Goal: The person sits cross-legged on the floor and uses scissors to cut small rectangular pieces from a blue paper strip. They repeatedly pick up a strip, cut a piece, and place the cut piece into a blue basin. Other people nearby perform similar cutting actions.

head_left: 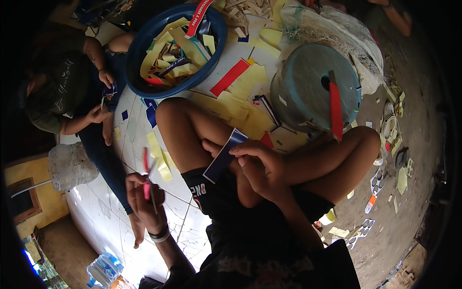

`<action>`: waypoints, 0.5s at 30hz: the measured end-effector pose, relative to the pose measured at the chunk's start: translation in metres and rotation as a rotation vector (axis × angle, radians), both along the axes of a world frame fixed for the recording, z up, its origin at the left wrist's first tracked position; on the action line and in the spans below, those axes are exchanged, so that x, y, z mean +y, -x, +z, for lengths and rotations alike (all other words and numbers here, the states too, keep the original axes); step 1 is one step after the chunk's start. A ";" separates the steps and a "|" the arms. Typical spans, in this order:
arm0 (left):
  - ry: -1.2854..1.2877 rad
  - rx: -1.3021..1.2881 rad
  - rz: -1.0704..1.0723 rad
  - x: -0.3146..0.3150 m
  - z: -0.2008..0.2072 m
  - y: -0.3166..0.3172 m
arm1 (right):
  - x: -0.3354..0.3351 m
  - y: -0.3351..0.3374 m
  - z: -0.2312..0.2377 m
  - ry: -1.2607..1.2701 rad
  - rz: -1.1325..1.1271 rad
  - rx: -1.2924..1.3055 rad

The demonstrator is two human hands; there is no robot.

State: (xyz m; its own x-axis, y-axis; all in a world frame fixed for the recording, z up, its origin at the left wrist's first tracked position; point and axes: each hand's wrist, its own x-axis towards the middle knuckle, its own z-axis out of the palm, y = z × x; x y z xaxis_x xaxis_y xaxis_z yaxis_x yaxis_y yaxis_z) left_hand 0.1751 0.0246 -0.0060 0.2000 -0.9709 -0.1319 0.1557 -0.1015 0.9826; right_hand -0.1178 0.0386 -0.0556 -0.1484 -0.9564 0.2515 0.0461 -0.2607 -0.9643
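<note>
Two hands of mine are busy over my folded legs, each with something in it. My right fingers [252,147] pinch a dark blue strip [224,159] by its right-hand edge; it hangs slanted above my lap, its upper end leaning to the right. My left fingers [134,182] curl around a pair of scissors [147,190] with pinkish red on it, off to the left of the strip and well apart from it. Blur and shadow hide how far its blades stand apart, so I cannot tell.

Beyond my left knee sits a blue basin [132,67], heaped with yellow, red and blue scraps. Just in front of my legs, yellow sheets [236,103] lie overlapping on the white tiled floor [108,195], with a red strip [228,77] by them. To the right of these stands a round grey-green drum [308,72], another red piece [336,113] resting across its top, and a pale woven sack [358,43] lies behind it. On my left, a co-worker in a dark shirt [57,91] holds a small blue piece [110,89] up in both hands. A clear bottle [105,269] is farther back on that side.
</note>
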 end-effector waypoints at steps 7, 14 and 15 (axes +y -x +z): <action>-0.592 0.400 -0.622 0.010 -0.003 0.087 | 0.008 0.026 0.015 0.025 0.241 0.071; -0.666 0.502 -0.561 0.019 -0.031 0.139 | 0.048 0.053 -0.011 -0.383 0.370 -0.045; -0.573 0.309 -0.558 0.021 -0.035 0.145 | 0.053 0.056 -0.015 -0.361 0.382 -0.063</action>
State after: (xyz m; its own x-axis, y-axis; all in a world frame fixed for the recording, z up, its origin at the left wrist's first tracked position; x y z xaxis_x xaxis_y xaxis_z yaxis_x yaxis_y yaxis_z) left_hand 0.0301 0.0459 -0.0411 -0.4128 -0.6832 -0.6023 0.1879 -0.7110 0.6777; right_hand -0.1743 0.0911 -0.0702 0.2230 -0.9695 -0.1016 0.1336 0.1337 -0.9820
